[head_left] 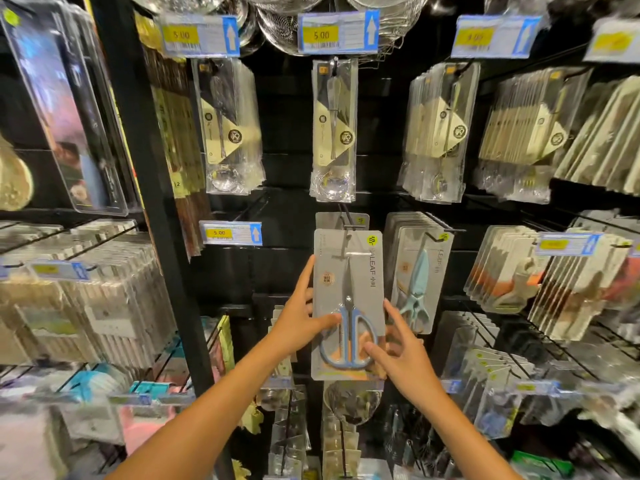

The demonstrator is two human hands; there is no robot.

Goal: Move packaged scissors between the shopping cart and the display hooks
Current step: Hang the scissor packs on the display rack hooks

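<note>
Both hands are up at the display, and between them is the scissors pack [348, 303], a grey card with blue-handled scissors, upright in front of the centre hook [346, 225]. The card's top slot sits at the hook's tip; whether it is threaded on, I cannot tell. The left hand [304, 315] pinches the pack's left edge: thumb across the front by the handles, index finger stretched up along the edge. The right hand [398, 348] is at the lower right corner, thumb on the front by the handle loops, fingers spread loosely behind the right edge. Another grey card [341, 220] hangs behind on that hook. Just right, a row of pale-blue shears packs [420, 271] fills the next hook. Above hang bagged spoons [334, 129], under a yellow 5.00 tag [337, 32].
</note>
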